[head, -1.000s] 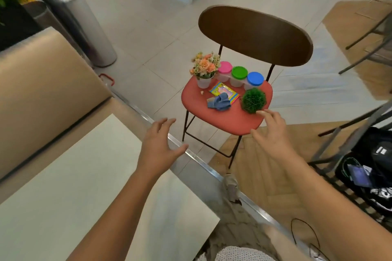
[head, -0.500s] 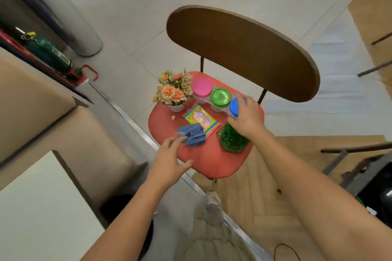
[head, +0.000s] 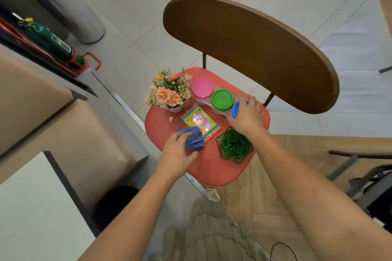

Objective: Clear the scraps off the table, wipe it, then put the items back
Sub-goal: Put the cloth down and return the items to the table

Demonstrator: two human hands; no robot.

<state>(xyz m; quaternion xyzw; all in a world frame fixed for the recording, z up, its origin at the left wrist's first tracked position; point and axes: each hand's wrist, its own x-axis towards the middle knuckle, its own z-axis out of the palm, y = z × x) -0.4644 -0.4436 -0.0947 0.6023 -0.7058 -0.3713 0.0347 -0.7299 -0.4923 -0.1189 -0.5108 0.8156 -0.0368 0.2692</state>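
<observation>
Evidently the wiping step is in hand, judging by the items parked on a red-seated metal chair with a brown wooden back (head: 212, 167), well apart from the pale tabletop (head: 31, 218) at lower left. The right hand (head: 247, 116) is curled round a clear plastic jar with a blue lid (head: 235, 110), grip clamped on it. The left hand (head: 175, 151) is closed over a crumpled blue cloth (head: 195, 141). Next, a clean lift and a carry across to the tabletop are called for. Grey floor tiles (head: 148, 17) are noted around; a small pale scrap (head: 171, 119) lies on the seat.
</observation>
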